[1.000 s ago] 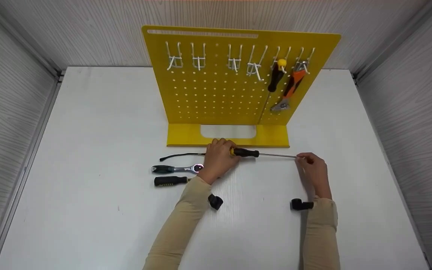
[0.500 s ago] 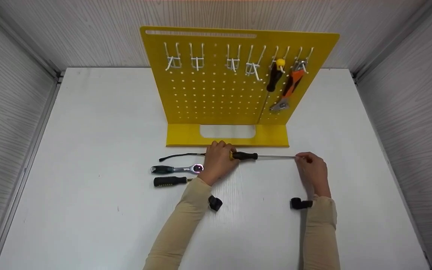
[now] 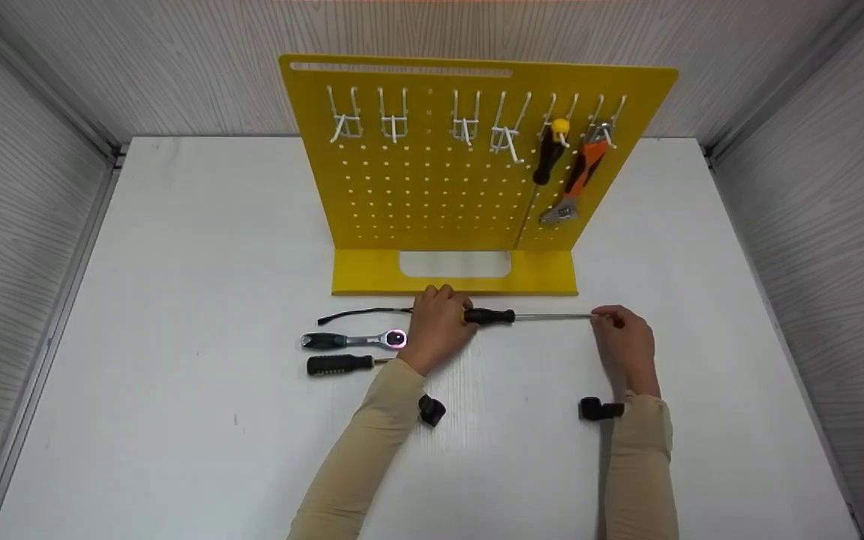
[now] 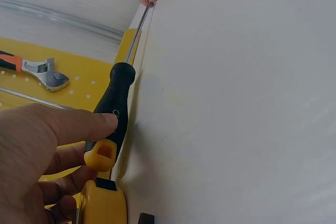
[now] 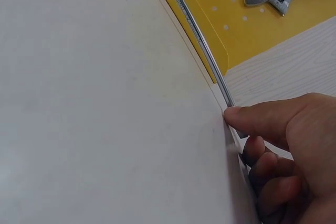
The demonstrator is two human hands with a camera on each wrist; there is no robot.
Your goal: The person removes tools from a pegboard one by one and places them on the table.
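Note:
A long screwdriver (image 3: 490, 316) with a black handle and yellow end lies level in front of the yellow pegboard's base. The left hand (image 3: 439, 324) pinches its handle near the yellow end; in the left wrist view the thumb of the left hand (image 4: 50, 156) presses on the handle (image 4: 116, 103). A yellow object (image 4: 105, 203) stands below those fingers. At the far end the right hand (image 3: 627, 341) pinches the shaft tip, and in the right wrist view the thumb and fingers of the right hand (image 5: 294, 150) hold the metal shaft (image 5: 202, 40).
The pegboard (image 3: 417, 180) carries white hooks, a hanging screwdriver (image 3: 550, 156) and an orange adjustable wrench (image 3: 586, 169). Left of the left hand lie a thin black piece (image 3: 357, 311), a ratchet (image 3: 327, 341) and a black-handled tool (image 3: 340, 364).
The held screwdriver has shifted slightly toward the person at its handle end, with the left hand moving along. The right hand keeps its pinch on the tip.

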